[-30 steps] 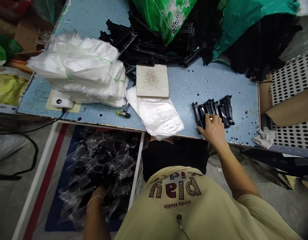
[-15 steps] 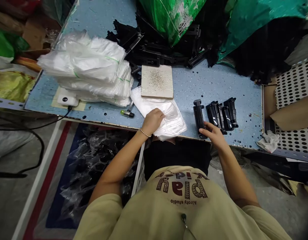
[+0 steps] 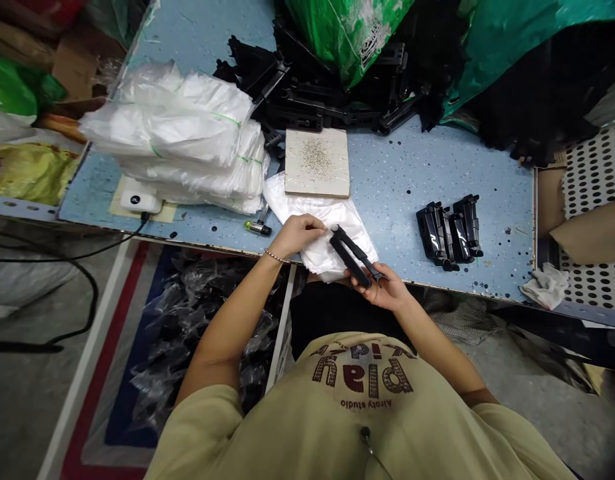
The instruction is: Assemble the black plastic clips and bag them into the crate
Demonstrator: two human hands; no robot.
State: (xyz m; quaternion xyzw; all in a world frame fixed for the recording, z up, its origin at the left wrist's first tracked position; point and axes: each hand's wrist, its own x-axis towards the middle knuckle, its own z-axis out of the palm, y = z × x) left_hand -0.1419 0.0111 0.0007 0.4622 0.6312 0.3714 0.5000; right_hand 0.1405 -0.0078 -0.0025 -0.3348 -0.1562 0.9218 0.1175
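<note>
My right hand [image 3: 384, 288] grips a long black plastic part [image 3: 351, 257] by its near end. The part is held tilted over a stack of clear plastic bags [image 3: 354, 223] at the table's front edge. At the far tip of the part, my left hand [image 3: 302, 235] pinches the edge of what looks like the top bag, its fingers closed. A tan square block [image 3: 317, 163] with speckles on top rests on the far end of the bags. To the right, several more black plastic parts [image 3: 448, 233] stand side by side.
Bundled plastic bags [image 3: 172, 133] are piled at the left, beside a white device [image 3: 140, 198] with a cable and a small green-and-black tool [image 3: 258, 227]. Black parts heap behind, under a green sack [image 3: 352, 40]. A crumpled white glove [image 3: 546, 285] lies at the right corner.
My right hand has lifted one black part from beside the row and brought it left over the bags. My left hand has stayed near the bags, its fingertips now close to the part's tip.
</note>
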